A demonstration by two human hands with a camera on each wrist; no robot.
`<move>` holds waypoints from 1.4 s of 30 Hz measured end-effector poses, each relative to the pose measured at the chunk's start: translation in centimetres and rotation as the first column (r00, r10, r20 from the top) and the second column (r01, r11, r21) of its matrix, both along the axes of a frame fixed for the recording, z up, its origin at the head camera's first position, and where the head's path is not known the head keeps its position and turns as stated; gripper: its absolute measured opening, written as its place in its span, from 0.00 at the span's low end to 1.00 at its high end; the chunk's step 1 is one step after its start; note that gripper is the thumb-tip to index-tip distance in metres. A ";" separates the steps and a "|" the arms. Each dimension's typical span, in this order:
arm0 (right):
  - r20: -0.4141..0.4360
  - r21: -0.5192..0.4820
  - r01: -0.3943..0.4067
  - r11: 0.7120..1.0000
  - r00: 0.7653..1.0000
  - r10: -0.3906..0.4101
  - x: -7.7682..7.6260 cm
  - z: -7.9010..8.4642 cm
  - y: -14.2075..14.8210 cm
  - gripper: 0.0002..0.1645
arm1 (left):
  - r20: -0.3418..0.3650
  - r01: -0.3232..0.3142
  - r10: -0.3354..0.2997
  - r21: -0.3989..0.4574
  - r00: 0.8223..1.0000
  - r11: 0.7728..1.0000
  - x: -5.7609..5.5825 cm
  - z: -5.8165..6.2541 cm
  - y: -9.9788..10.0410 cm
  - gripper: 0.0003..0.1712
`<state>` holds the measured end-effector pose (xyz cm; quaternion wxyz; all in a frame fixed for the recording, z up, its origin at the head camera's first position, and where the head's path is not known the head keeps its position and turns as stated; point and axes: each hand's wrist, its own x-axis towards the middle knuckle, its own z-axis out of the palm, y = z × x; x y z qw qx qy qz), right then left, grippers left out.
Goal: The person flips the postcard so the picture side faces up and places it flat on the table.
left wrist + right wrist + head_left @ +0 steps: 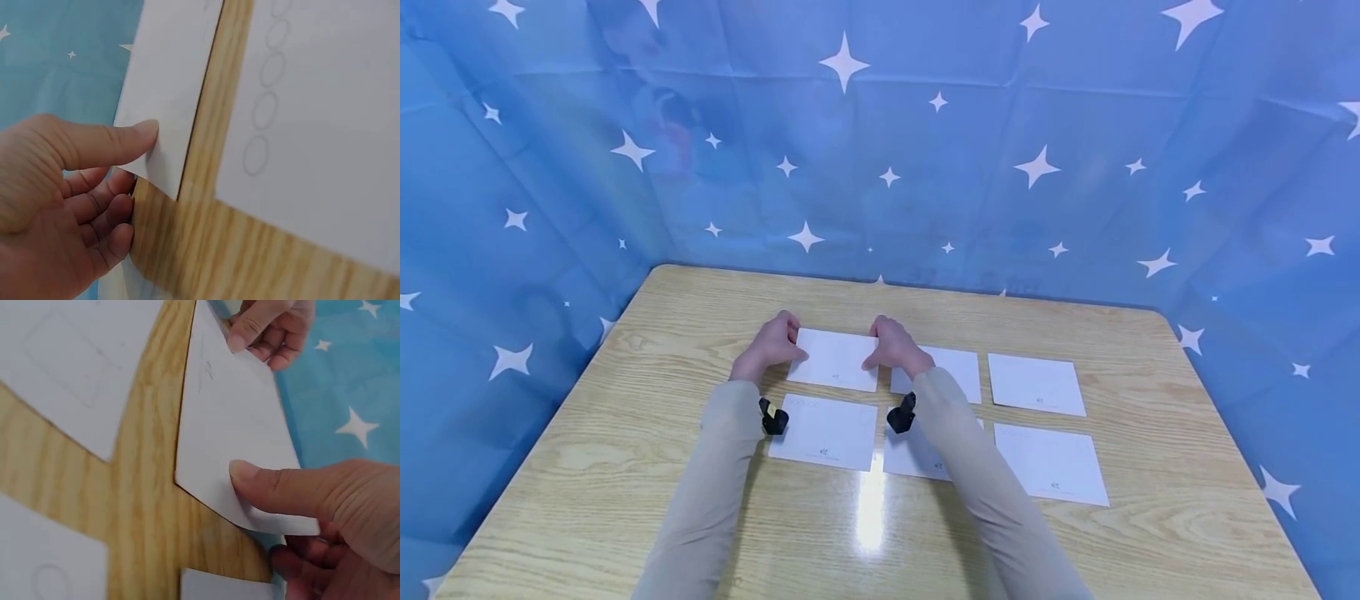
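Note:
Both hands pinch one white sheet of paper [833, 360] at the back left of the rows of sheets. My left hand [774, 340] has its thumb on top of the left edge, with the fingers curled beneath, as the left wrist view shows. At the right edge my right hand [895, 343] pinches likewise; there the paper's far corner bends up over the fingers [290, 559]. Faint pencil marks show on this sheet in the right wrist view. Just in front lies another sheet [823, 433] with a row of small drawn ovals [273, 69].
More white sheets lie in two rows on the wooden table [625, 467], including a back right sheet [1036, 385] and a front right sheet [1051, 463]. The right forearm covers part of a front middle sheet [917, 454]. A blue curtain [925, 167] with white stars hangs behind.

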<state>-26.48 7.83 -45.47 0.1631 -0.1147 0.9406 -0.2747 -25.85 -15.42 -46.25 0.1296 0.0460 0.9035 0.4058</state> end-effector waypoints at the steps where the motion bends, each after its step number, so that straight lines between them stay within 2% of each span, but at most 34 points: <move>1: 0.003 -0.016 0.009 1.000 1.000 -0.009 0.1 0.0 0.0 0.27 | -0.004 -0.006 0.006 0.005 1.000 1.000 0.0 -0.1 -0.1 0.27; 4: 0.009 -0.068 0.044 0.997 0.999 -0.043 0.4 -0.2 0.3 0.24 | -0.020 -0.015 0.016 0.034 1.000 0.999 0.2 -0.2 -0.3 0.23; 7: 0.027 -0.161 0.094 0.983 0.996 -0.091 0.7 -0.5 0.8 0.19 | -0.036 -0.024 0.028 0.092 0.999 0.995 0.5 -0.4 -0.7 0.18; 11: 0.089 -0.312 0.161 0.936 0.986 -0.140 1.0 -0.6 1.4 0.15 | -0.039 -0.032 0.041 0.204 0.998 0.978 0.8 -0.6 -1.2 0.13; 15: 0.153 -0.408 0.180 0.895 0.980 -0.128 1.3 -0.3 1.8 0.12 | -0.024 -0.030 0.039 0.291 0.999 0.956 1.0 -0.6 -1.7 0.11; 20: 0.166 -0.475 0.163 0.865 0.982 -0.094 1.7 0.8 2.1 0.10 | -0.041 -0.013 0.028 0.334 0.999 0.942 1.3 0.2 -2.2 0.08; 26: 0.107 -0.546 0.124 0.828 0.991 -0.077 2.4 2.2 2.5 0.08 | -0.055 0.002 0.020 0.374 0.998 0.927 1.5 1.2 -2.5 0.05; 32: 0.081 -0.566 0.120 0.815 0.993 -0.089 2.5 2.4 2.9 0.08 | -0.041 -0.001 0.019 0.397 0.999 0.918 1.6 1.7 -2.3 0.07; 42: 0.052 -0.592 0.108 0.799 0.994 -0.096 2.4 2.0 3.6 0.06 | -0.065 -0.007 0.037 0.407 0.997 0.913 1.8 1.9 -1.9 0.07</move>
